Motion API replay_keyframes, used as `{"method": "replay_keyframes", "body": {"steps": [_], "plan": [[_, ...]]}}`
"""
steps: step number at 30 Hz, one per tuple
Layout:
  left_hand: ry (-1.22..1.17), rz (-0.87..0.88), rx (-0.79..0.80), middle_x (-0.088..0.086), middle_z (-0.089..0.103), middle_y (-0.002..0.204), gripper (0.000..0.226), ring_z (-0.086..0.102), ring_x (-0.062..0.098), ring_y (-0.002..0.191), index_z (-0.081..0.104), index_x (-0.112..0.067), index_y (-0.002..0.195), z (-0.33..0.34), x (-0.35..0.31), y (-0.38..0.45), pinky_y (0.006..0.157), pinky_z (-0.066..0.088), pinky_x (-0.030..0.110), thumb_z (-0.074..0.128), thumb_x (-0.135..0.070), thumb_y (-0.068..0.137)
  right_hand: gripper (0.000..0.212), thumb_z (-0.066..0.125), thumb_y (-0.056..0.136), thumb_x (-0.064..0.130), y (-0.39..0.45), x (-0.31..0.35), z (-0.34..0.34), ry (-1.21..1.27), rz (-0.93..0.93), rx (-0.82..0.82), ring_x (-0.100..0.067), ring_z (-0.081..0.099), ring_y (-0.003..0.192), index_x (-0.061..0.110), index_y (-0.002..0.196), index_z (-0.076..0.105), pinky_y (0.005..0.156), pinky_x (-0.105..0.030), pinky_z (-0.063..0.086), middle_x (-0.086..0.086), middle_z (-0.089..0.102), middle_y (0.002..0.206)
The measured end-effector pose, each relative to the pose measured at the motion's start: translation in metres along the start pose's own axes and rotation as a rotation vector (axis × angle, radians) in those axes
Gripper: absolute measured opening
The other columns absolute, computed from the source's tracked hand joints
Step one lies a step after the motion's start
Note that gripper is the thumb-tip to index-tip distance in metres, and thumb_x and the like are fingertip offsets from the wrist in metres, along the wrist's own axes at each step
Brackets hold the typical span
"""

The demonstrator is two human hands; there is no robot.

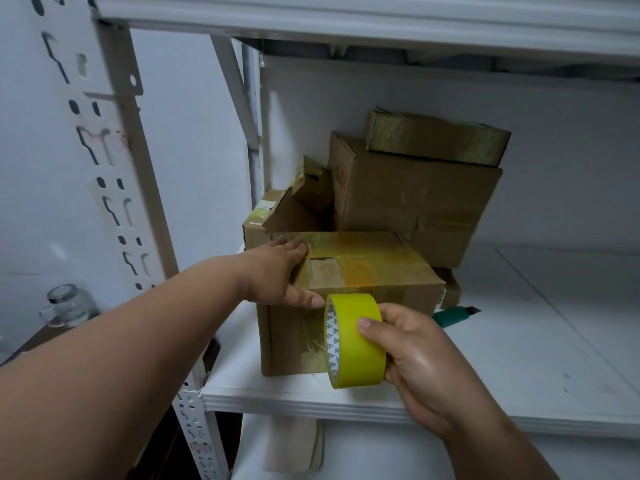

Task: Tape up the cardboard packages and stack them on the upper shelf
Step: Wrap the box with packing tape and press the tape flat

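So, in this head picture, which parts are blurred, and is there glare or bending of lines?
Head view: the shelf post at left is smeared by blur; its lines bow from the wide lens; tape on the front box shows soft glare; the tape roll is sharp.

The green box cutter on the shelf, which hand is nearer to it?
Right. The right hand, gripping the yellow tape roll, is just left of the green box cutter. The left hand rests on the front box, farther left.

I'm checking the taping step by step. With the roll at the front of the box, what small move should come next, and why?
Probably draw the tape roll down the box front face: the right hand holds it there with tape running down that face, while the left hand steadies the box's top.
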State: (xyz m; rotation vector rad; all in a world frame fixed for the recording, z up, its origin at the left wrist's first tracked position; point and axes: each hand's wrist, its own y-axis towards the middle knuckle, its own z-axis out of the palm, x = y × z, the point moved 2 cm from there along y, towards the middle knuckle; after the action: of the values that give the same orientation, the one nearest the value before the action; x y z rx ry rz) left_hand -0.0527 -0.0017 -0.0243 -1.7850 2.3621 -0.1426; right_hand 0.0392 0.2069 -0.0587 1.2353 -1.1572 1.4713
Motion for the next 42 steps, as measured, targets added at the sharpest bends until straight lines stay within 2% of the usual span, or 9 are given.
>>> {"method": "replay_keyframes", "body": {"steps": [9,11,16,21,25,30,35,38,42], "plan": [[-0.086,0.006,0.11,-0.006,0.003,0.164,0.121,0.01,0.026,0.151,0.003,-0.036,0.156,-0.015,-0.007,-0.008,0.121,0.021,0.043,0.078,-0.065,0.065,0.04,0.06,0.082,0.041,-0.001,-0.035,-0.002,-0.126,-0.012,0.135,-0.014,0.069,0.091,0.016,0.113,0.07,0.081,-0.027,0.051,-0.002,0.075,0.101],[-0.15,-0.008,0.165,-0.008,0.0,0.165,0.105,0.008,0.024,0.151,0.009,-0.037,0.156,-0.029,-0.011,-0.007,0.122,0.017,0.042,0.064,-0.069,0.074,0.04,0.059,0.083,0.039,0.0,-0.035,-0.007,-0.11,-0.022,0.167,-0.014,0.068,0.094,0.016,0.113,0.07,0.083,-0.026,0.051,-0.004,0.075,0.105],[0.0,0.051,-0.048,-0.003,-0.008,0.166,0.065,-0.008,0.016,0.152,0.005,-0.027,0.158,-0.016,-0.04,0.014,0.122,-0.003,0.048,0.017,-0.057,0.101,0.037,0.061,0.082,0.035,0.009,-0.033,-0.009,-0.042,-0.013,0.192,-0.02,0.068,0.092,0.014,0.109,0.072,0.084,-0.033,0.052,-0.014,0.073,0.108],[0.118,0.101,0.038,0.0,-0.011,0.165,0.066,-0.012,0.016,0.151,-0.005,-0.02,0.158,0.001,-0.037,0.022,0.122,-0.005,0.042,0.011,-0.052,0.102,0.034,0.061,0.081,0.035,0.014,-0.036,-0.008,0.004,-0.026,0.162,-0.023,0.068,0.09,0.014,0.105,0.073,0.085,-0.04,0.053,-0.016,0.073,0.106],[0.086,0.257,-0.1,0.001,0.003,0.165,0.063,-0.001,0.012,0.152,0.008,-0.018,0.157,0.005,-0.035,0.012,0.124,0.003,0.035,0.013,-0.05,0.103,0.039,0.063,0.079,0.048,0.015,-0.036,-0.004,-0.017,-0.081,0.1,-0.034,0.068,0.096,0.021,0.105,0.072,0.093,-0.052,0.051,-0.018,0.072,0.105],[0.193,0.367,-0.105,-0.008,-0.012,0.157,0.103,-0.01,0.003,0.146,-0.001,-0.017,0.157,0.015,-0.028,-0.007,0.122,-0.004,0.025,-0.022,-0.076,0.075,0.045,0.057,0.079,0.047,0.013,-0.035,-0.003,-0.054,-0.07,0.065,-0.036,0.072,0.083,0.012,0.107,0.065,0.082,-0.046,0.058,-0.026,0.068,0.102],[0.166,0.342,-0.024,-0.007,-0.008,0.163,0.08,-0.01,0.006,0.149,-0.006,-0.024,0.155,0.01,-0.022,0.006,0.124,0.003,0.038,-0.001,-0.063,0.086,0.038,0.066,0.083,0.05,0.01,-0.003,-0.018,-0.449,-0.145,0.042,-0.021,0.065,0.08,0.014,0.094,0.069,0.075,-0.035,0.052,-0.007,0.07,0.087],[0.229,0.278,0.005,-0.012,-0.013,0.163,0.07,-0.014,0.01,0.149,-0.01,-0.037,0.154,0.005,-0.022,0.003,0.124,-0.003,0.044,0.003,-0.062,0.089,0.021,0.058,0.095,0.038,0.028,0.033,-0.027,-0.609,-0.382,-0.245,-0.011,0.056,0.107,0.026,0.111,0.065,0.087,-0.024,0.045,0.008,0.061,0.114],[0.278,0.143,-0.071,0.001,-0.011,0.165,0.09,-0.005,0.018,0.152,-0.012,-0.029,0.156,0.005,-0.012,-0.003,0.124,0.001,0.038,-0.006,-0.078,0.081,0.056,0.032,0.103,0.045,0.072,0.04,-0.003,-1.343,-0.479,0.156,-0.007,0.007,0.151,0.031,0.156,0.022,0.121,-0.032,0.01,0.016,0.012,0.164]]}}
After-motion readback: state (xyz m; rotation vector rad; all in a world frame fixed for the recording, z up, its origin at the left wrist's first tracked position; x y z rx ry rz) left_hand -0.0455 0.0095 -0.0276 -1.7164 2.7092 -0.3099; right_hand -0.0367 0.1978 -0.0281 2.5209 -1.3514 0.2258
